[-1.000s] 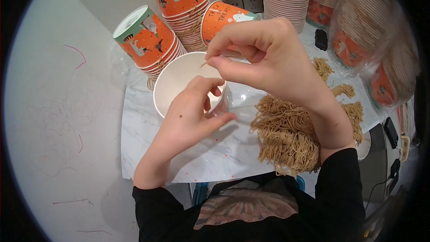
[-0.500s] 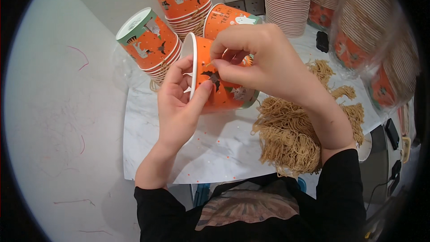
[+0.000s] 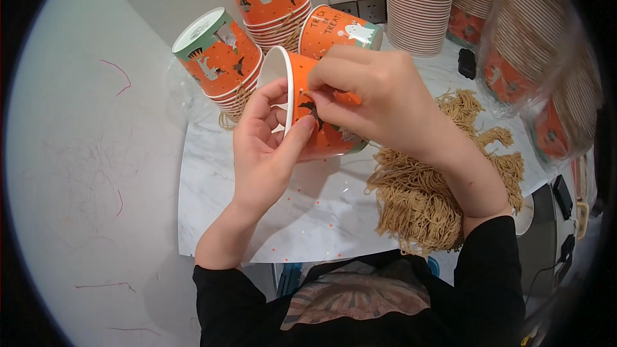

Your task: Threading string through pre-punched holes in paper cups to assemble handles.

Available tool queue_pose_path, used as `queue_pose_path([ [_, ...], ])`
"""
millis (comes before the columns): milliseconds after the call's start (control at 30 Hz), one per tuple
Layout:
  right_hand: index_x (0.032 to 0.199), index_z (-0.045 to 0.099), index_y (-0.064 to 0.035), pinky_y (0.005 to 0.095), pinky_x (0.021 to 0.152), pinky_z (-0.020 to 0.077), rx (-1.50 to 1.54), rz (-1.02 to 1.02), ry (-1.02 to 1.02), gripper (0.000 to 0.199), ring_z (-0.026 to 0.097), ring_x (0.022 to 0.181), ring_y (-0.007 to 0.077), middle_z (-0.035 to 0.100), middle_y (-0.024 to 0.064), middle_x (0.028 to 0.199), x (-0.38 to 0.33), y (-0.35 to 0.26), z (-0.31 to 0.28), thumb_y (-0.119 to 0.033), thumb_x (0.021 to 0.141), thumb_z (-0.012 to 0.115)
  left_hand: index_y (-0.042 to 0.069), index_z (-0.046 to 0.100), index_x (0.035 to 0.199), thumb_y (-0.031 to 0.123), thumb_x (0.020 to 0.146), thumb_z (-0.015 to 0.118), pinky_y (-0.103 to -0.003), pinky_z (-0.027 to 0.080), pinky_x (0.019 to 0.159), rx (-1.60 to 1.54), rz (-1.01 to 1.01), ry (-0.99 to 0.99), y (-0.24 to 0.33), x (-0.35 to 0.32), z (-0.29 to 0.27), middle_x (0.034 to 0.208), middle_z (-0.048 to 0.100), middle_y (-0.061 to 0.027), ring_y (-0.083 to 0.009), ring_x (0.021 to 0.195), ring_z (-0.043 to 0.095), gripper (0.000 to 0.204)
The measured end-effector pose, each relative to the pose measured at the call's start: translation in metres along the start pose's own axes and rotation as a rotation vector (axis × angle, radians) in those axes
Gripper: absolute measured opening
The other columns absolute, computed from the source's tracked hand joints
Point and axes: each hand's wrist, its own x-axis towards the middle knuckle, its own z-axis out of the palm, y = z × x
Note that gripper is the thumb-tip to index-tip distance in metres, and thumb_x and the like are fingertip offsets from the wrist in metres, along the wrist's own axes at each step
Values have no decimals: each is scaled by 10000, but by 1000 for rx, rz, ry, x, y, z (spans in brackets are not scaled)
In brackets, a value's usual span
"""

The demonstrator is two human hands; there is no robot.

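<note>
At the middle of the marbled table (image 3: 225, 186), just behind the raised tub, we see lettering in dark, uneven capitals on a second orange tub (image 3: 340, 29), beside a white ghost and above a green band. Left of it lean two stacks of matching tubs, a nearer stack (image 3: 218, 58) and a farther stack (image 3: 267, 0), with tan cord dangling from their rims. A tall nested stack (image 3: 419, 19) stands to the right, then bagged stacks (image 3: 530, 38) in clear plastic; a small black object (image 3: 466, 63) sits between. A big heap of tan cord (image 3: 421, 205) lies partly under our right forearm, and orange specks dot the tabletop.

We have the paper tub (image 3: 315, 146) tipped on its side above the table, its white mouth facing left, its orange wall printed with a black bat. Our left hand (image 3: 263, 154) is curled over the rim, fingers inside, thumb outside. Our right hand (image 3: 373, 93) hides much of the print, thumb and forefinger pinched on a tiny cord end (image 3: 304, 92) against the wall.
</note>
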Motion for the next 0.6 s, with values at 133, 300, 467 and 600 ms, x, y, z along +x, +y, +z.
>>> queue_pose_path([
  [133, 874, 661, -47, 319, 571, 524, -30, 0, 3, 115, 662, 654, 242, 649, 70, 774, 0, -1, 1, -41, 785, 732, -75, 452, 1388, -43, 929, 626, -284, 527, 947, 14, -8, 7, 0, 0, 0, 1313, 567, -129, -132, 1119, 581, 492],
  [300, 867, 635, -51, 415, 596, 520, -65, -9, -18, 137, 662, 722, 315, 623, 92, 807, -1, -2, 3, -137, 808, 724, -61, 497, 1363, -25, 947, 634, -214, 548, 763, -14, 4, 27, 0, 3, -3, 1161, 627, -71, -43, 901, 595, 439],
  [467, 881, 663, -54, 414, 614, 524, -21, 18, -23, 125, 662, 733, 314, 619, 92, 800, -4, 2, 7, -143, 817, 724, -9, 653, 1245, 46, 973, 647, -157, 358, 596, -341, -311, 38, -9, 10, -23, 952, 684, 30, 21, 722, 494, 277],
  [600, 898, 684, -22, 331, 597, 520, 63, 13, -24, 105, 657, 684, 264, 638, 91, 793, -4, 1, 6, -37, 803, 726, -17, 683, 1179, 41, 966, 671, -169, 428, 643, -243, -276, 37, -20, 11, -26, 1000, 716, -13, 1, 739, 554, 222],
])
